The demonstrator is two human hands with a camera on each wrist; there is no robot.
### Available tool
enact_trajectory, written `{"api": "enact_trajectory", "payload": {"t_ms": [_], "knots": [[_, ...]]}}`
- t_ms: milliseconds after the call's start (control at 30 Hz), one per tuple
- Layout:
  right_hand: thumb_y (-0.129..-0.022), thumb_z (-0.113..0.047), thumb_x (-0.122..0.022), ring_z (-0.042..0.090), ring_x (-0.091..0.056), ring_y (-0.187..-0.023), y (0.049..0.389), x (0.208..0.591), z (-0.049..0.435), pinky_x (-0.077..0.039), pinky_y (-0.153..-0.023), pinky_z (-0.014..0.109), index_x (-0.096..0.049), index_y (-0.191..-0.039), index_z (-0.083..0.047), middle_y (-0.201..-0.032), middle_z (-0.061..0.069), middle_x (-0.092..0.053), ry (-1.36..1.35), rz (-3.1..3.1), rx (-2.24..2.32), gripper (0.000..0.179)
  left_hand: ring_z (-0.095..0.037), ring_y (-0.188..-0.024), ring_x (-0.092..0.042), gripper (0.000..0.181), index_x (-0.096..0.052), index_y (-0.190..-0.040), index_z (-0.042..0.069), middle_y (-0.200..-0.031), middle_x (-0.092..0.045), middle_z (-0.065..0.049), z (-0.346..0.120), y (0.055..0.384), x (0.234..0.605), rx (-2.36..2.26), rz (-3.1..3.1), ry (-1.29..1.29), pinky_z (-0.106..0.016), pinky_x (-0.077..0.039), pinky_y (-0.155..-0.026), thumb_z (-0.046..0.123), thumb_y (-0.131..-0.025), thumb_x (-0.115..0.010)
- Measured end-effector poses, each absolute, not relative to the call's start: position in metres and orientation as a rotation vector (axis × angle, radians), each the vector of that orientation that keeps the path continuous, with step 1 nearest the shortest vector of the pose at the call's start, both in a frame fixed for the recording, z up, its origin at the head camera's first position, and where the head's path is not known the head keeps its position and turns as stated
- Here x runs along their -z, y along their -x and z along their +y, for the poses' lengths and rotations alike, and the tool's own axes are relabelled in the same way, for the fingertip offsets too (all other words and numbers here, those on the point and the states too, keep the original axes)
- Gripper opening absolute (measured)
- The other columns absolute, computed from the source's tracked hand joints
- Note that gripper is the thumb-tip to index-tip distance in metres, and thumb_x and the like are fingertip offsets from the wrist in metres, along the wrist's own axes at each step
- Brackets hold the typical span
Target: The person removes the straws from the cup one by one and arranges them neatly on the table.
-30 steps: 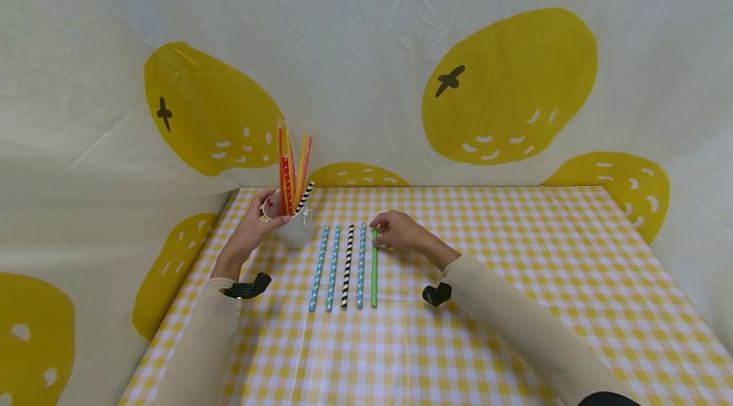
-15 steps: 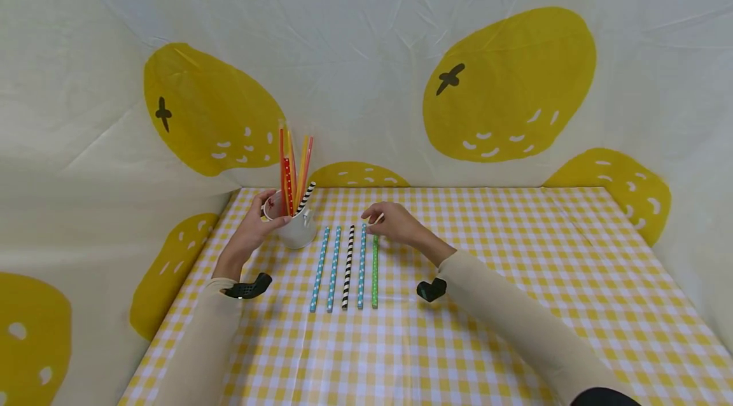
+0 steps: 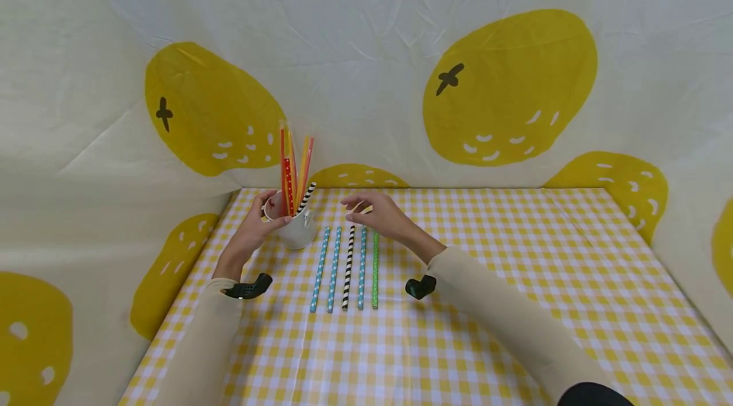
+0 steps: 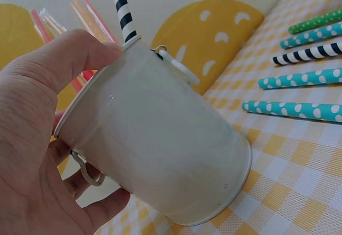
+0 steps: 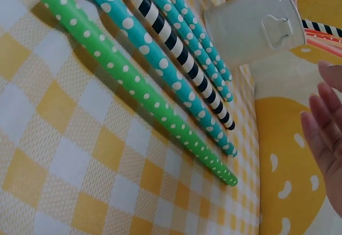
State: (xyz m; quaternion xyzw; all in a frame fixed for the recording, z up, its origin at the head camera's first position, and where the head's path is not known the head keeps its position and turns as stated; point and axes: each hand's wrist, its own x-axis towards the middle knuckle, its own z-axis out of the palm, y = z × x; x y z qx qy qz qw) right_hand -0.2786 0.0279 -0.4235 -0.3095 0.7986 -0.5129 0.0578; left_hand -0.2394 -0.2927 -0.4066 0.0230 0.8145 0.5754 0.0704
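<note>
My left hand (image 3: pixel 254 223) grips the rim of a white metal bucket (image 4: pixel 160 133), thumb on the near edge and fingers round the far side. Inside it stand several red, orange and yellow straws (image 3: pixel 288 170) and a black-and-white striped straw (image 4: pixel 123 13). My right hand (image 3: pixel 378 214) hovers over the far ends of the straws on the table, its fingers loosely bent with nothing between them. Side by side below lie a green dotted straw (image 5: pixel 139 91), several blue dotted straws (image 5: pixel 160 64) and a black-and-white striped straw (image 3: pixel 347 269).
A yellow-and-white checked cloth (image 3: pixel 515 279) covers the table. Right behind its far edge hangs a pale curtain (image 3: pixel 366 75) with large yellow fruit prints, and it also runs along the left side.
My right hand has left the far end of the green straw and moved left and away, towards the bucket. My left hand and the bucket stay in place.
</note>
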Motion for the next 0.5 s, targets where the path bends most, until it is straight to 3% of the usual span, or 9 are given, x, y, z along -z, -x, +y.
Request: {"api": "enact_trajectory", "payload": {"t_ms": [367,500], "knots": [[-0.095,-0.009,-0.072,0.036,-0.061,-0.118,0.279,0.41,0.008,-0.052,-0.098,0.042,-0.06,-0.14,-0.007,-0.137,0.014,-0.058,1.105,2.334,1.591,0.047,-0.04,-0.14,-0.03,0.085,-0.017,-0.16,0.007,-0.161,-0.017,-0.021,-0.288,0.233,0.397,-1.728,2.452,-0.086,-0.047,-0.032,-0.106,0.015,-0.095,-0.07],[-0.095,-0.011,-0.073,0.03,-0.059,-0.12,0.279,0.409,0.0,-0.05,-0.101,0.046,-0.058,-0.143,-0.01,-0.14,0.009,-0.055,1.126,2.323,1.561,0.051,-0.04,-0.142,-0.028,0.085,-0.017,-0.16,0.009,-0.163,-0.015,-0.02,-0.29,0.235,0.4,-1.726,2.455,-0.068,-0.051,-0.03,-0.109,0.016,-0.095,-0.071]]}}
